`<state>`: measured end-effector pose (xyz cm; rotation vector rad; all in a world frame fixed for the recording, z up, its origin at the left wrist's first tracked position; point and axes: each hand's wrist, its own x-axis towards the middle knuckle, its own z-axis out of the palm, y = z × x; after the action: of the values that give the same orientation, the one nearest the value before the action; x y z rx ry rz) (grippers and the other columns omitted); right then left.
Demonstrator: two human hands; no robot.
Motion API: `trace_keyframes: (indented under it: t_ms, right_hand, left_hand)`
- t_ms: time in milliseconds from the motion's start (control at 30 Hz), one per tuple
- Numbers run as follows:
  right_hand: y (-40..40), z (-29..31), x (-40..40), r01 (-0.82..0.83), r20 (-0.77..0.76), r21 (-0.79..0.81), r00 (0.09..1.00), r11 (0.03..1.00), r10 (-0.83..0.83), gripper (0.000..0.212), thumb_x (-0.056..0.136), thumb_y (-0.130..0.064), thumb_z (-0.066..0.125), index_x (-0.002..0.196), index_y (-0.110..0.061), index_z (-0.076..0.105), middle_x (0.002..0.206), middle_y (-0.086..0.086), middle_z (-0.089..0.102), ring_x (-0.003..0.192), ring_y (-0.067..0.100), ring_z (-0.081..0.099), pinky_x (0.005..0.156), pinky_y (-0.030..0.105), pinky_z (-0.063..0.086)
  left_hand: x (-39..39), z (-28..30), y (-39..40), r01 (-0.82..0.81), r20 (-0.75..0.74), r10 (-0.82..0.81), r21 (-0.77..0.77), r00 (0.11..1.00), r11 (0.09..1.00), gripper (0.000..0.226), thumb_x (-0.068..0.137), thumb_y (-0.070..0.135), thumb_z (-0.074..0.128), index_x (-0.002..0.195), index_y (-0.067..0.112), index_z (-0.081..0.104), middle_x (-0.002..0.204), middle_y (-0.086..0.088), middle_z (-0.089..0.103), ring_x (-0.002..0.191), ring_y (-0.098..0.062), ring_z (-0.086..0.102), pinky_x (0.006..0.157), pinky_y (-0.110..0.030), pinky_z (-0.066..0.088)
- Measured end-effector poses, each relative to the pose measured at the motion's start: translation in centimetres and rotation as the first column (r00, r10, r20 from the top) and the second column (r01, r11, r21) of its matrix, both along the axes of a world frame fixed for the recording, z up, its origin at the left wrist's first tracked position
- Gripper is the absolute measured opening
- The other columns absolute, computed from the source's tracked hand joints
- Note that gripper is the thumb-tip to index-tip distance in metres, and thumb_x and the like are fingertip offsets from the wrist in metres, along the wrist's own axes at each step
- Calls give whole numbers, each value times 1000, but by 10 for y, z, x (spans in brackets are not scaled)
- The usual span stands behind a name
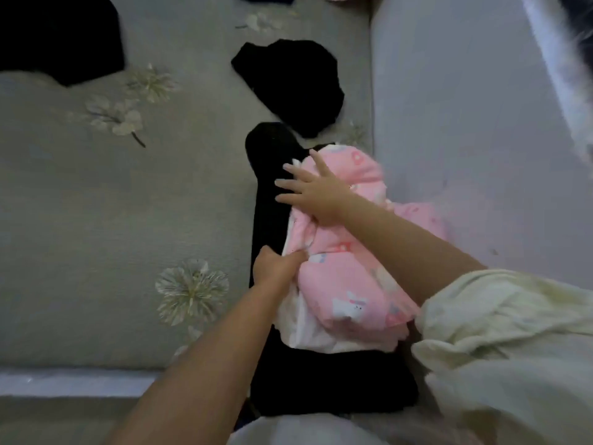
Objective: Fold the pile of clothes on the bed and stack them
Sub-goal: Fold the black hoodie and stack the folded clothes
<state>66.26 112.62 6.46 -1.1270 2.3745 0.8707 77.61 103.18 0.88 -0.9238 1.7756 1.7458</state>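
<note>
Fabric of a cream sleeve covers the nearest part of the right arm, at the lower right of the view. The left hand pinches the near left edge of the pink printed garment, fingers curled round the cloth where its white inner side shows. The right hand lies flat on the far part of the same garment, fingers straight and spread, their tips reaching over onto the black garment beneath. The pink printed garment is bunched and partly doubled over; it rests on the long black garment, which runs from the near bed edge away from the viewer. Step in hand, as judged: folding the pink piece, one hand anchoring while the other draws an edge. The next move calls for pulling the pinched edge across and flattening the bundle with the open palm, taking care not to drag the black layer below. Farther off, a second black garment lies loose on the grey floral bedsheet, apart from the first. A third dark item sits at the far left corner. A pale pillow or bolster borders the right side. These loose pieces appear not yet folded.
</note>
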Motion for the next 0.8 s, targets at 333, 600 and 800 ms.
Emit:
trace_keyframes:
  t_ms: [333,600,800]
  right_hand:
    - [31,-36,20,-4,-228,-790,930,613,-287,26,79,-3,49,93,12,66,112,32,60,105,55,53,88,66,36]
    - [95,-42,93,732,123,-669,283,131,-951,79,80,-51,59,145,-25,24,153,20,11,140,41,6,111,52,6]
    - [101,-46,118,770,365,-608,56,-192,-929,75,87,-43,54,147,-18,16,147,21,25,135,34,27,106,40,27]
  left_hand:
    - [-6,-39,-20,150,-153,-205,-311,967,939,120,63,46,78,146,6,0,151,-15,18,138,-26,21,111,-38,21]
    - [-18,-35,-16,285,-144,-303,-128,942,950,123,50,53,80,146,18,12,146,-11,31,129,-27,39,106,-44,35]
    - [-32,-34,3,455,-315,-441,-31,840,890,105,38,49,75,132,19,38,127,-7,51,114,-19,54,98,-42,46]
